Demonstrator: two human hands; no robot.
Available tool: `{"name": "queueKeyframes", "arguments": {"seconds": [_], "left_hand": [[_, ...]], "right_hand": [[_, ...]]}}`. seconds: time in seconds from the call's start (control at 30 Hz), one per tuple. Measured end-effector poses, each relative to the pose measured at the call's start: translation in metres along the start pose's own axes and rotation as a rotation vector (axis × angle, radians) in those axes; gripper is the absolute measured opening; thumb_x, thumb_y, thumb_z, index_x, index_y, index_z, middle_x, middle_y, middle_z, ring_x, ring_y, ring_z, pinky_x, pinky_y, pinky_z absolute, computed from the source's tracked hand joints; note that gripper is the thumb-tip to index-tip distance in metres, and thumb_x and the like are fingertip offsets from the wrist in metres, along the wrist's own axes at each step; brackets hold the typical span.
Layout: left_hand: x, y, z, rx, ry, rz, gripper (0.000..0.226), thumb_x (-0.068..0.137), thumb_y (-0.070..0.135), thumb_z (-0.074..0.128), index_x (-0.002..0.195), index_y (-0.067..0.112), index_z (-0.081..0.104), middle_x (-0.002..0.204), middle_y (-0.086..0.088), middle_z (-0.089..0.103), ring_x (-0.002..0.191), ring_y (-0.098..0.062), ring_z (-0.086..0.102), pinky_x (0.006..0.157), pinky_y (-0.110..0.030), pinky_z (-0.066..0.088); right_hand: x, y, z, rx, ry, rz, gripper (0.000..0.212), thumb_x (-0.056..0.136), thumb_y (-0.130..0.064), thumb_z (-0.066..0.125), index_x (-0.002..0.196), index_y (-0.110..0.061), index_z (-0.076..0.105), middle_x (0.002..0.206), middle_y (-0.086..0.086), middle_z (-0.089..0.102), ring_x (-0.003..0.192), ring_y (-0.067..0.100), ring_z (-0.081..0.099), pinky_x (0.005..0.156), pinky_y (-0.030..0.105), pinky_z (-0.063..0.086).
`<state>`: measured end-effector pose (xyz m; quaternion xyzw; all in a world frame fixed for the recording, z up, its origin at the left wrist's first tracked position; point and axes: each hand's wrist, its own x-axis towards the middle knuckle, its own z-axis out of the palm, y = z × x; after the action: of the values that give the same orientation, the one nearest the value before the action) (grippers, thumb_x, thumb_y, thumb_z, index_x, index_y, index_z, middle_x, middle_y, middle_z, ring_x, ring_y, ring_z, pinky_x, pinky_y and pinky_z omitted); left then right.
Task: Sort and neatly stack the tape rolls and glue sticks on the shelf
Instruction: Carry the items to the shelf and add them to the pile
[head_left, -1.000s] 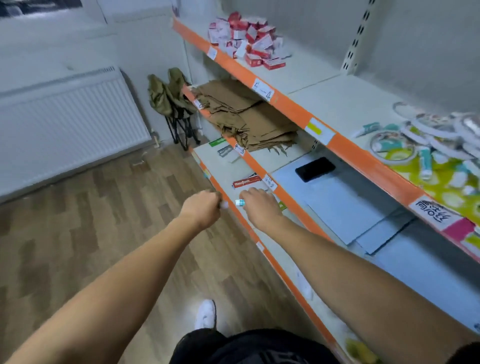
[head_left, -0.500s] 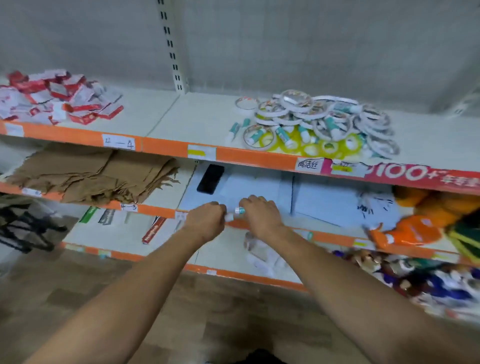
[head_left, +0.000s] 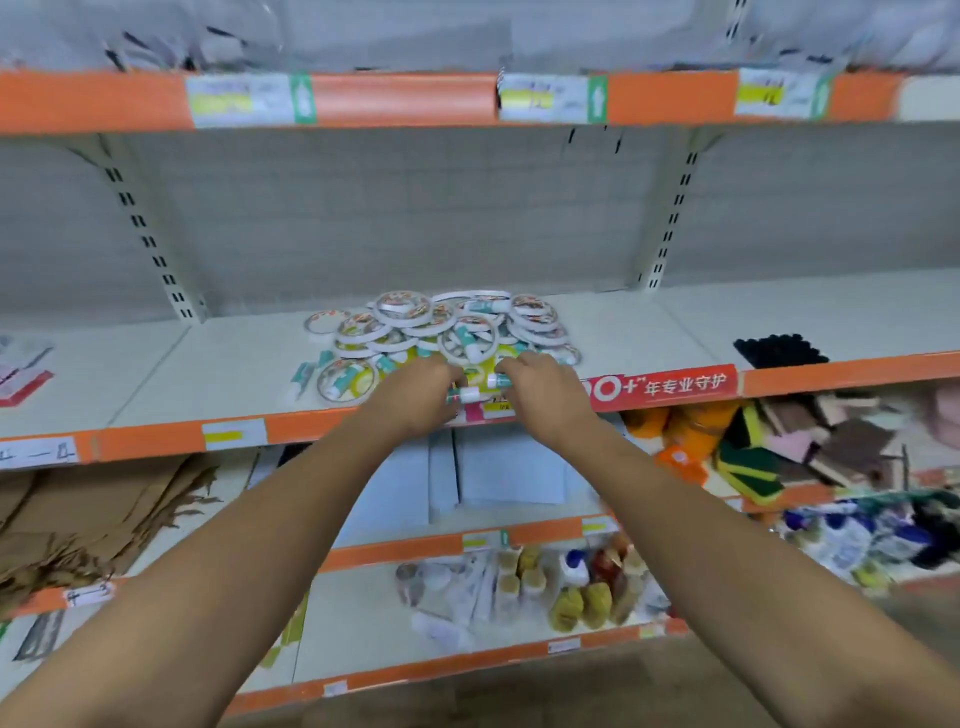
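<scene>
Orange-edged shelf (head_left: 208, 374), tape rolls (head_left: 415, 322) heaped, left hand (head_left: 415, 397), right hand (head_left: 545, 395), fingers (head_left: 515, 365) gripping glue sticks (head_left: 470, 395)

Lower left of frame: heap of brown paper bags (head_left: 88, 525), ragged edges. Far left edge, mid-height: red & white packets (head_left: 21, 376), blurred. Centre, below mid-frame: flat blue-grey sheets (head_left: 509, 473), overlapping. Right of centre: red banner (head_left: 675, 385) w/ white characters on an orange rail. Just above it to the right: black ridged item (head_left: 779, 352). Right side: jumble of sponges (head_left: 831, 441), green, brown, pink, next to orange things (head_left: 670, 426). Bottom centre: small bottles (head_left: 571, 587) & tubes, approx. upright. Top: price tags (head_left: 244, 98) on orange edge, text unreadable. Upper left: slotted upright (head_left: 145, 234) against grey back panel.
</scene>
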<state>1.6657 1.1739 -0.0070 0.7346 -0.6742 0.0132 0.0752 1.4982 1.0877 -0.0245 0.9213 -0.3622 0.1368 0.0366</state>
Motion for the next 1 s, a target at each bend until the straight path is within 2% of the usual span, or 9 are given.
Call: {"name": "queueKeyframes", "arguments": {"seconds": [0.1, 0.27, 0.47, 0.63, 0.73, 0.8, 0.9, 1.0], "left_hand": [[0.02, 0.026, 0.008, -0.007, 0.001, 0.0, 0.022, 0.088, 0.027, 0.062, 0.11, 0.022, 0.063, 0.106, -0.005, 0.059, 0.095, -0.025, 0.057, 0.069, -0.034, 0.046], [0.057, 0.071, 0.02, -0.041, 0.036, 0.053, 0.034, 0.089, 0.026, 0.062, 0.122, 0.018, 0.061, 0.119, -0.007, 0.062, 0.107, -0.028, 0.059, 0.084, -0.04, 0.051], [0.112, 0.114, 0.03, -0.041, 0.052, 0.166, 0.017, 0.089, 0.024, 0.059, 0.103, 0.019, 0.066, 0.099, -0.006, 0.065, 0.09, -0.026, 0.062, 0.068, -0.036, 0.051], [0.171, 0.147, 0.044, -0.064, 0.064, 0.262, 0.021, 0.091, 0.022, 0.057, 0.11, 0.017, 0.064, 0.102, -0.005, 0.061, 0.094, -0.026, 0.061, 0.074, -0.039, 0.052], [0.211, 0.168, 0.052, -0.1, 0.062, 0.289, 0.027, 0.091, 0.021, 0.057, 0.117, 0.017, 0.062, 0.108, -0.004, 0.063, 0.096, -0.026, 0.061, 0.077, -0.039, 0.052], [0.235, 0.182, 0.06, -0.108, 0.048, 0.303, 0.023, 0.092, 0.023, 0.056, 0.113, 0.017, 0.064, 0.104, -0.004, 0.064, 0.09, -0.025, 0.061, 0.075, -0.04, 0.052], [0.262, 0.206, 0.071, -0.131, 0.021, 0.346, 0.019, 0.093, 0.025, 0.057, 0.108, 0.019, 0.066, 0.097, -0.003, 0.063, 0.083, -0.023, 0.06, 0.07, -0.037, 0.052], [0.286, 0.226, 0.079, -0.171, 0.008, 0.355, 0.02, 0.093, 0.023, 0.059, 0.11, 0.019, 0.067, 0.101, -0.005, 0.065, 0.084, -0.023, 0.061, 0.068, -0.033, 0.048]], "right_hand": [[-0.008, 0.033, -0.004, -0.006, -0.01, 0.021, 0.037, 0.095, -0.014, 0.054, 0.131, -0.022, 0.052, 0.122, 0.009, 0.056, 0.115, 0.032, 0.052, 0.088, 0.042, 0.042], [-0.021, 0.083, -0.001, -0.024, -0.026, 0.074, 0.037, 0.093, -0.014, 0.056, 0.129, -0.023, 0.052, 0.119, 0.007, 0.056, 0.111, 0.03, 0.053, 0.087, 0.041, 0.042], [-0.027, 0.138, 0.0, -0.026, -0.031, 0.174, 0.04, 0.092, -0.012, 0.059, 0.13, -0.019, 0.05, 0.122, 0.008, 0.055, 0.11, 0.029, 0.052, 0.086, 0.04, 0.042], [-0.019, 0.192, 0.008, -0.031, -0.03, 0.298, 0.043, 0.091, -0.011, 0.059, 0.132, -0.016, 0.046, 0.123, 0.008, 0.056, 0.111, 0.031, 0.052, 0.084, 0.042, 0.042], [-0.013, 0.229, 0.01, -0.016, 0.012, 0.393, 0.023, 0.095, -0.013, 0.054, 0.117, -0.016, 0.047, 0.113, 0.006, 0.06, 0.102, 0.03, 0.055, 0.072, 0.038, 0.036], [-0.01, 0.254, 0.01, -0.028, 0.004, 0.426, 0.02, 0.093, -0.012, 0.055, 0.11, -0.016, 0.047, 0.107, 0.006, 0.06, 0.097, 0.03, 0.054, 0.069, 0.036, 0.032], [-0.008, 0.29, 0.011, -0.036, 0.001, 0.471, 0.027, 0.088, -0.012, 0.06, 0.113, -0.018, 0.049, 0.105, 0.006, 0.058, 0.098, 0.029, 0.053, 0.073, 0.038, 0.039], [-0.004, 0.325, 0.015, -0.04, -0.002, 0.499, 0.032, 0.088, -0.013, 0.06, 0.118, -0.018, 0.05, 0.109, 0.006, 0.056, 0.103, 0.029, 0.051, 0.078, 0.04, 0.046]]}}
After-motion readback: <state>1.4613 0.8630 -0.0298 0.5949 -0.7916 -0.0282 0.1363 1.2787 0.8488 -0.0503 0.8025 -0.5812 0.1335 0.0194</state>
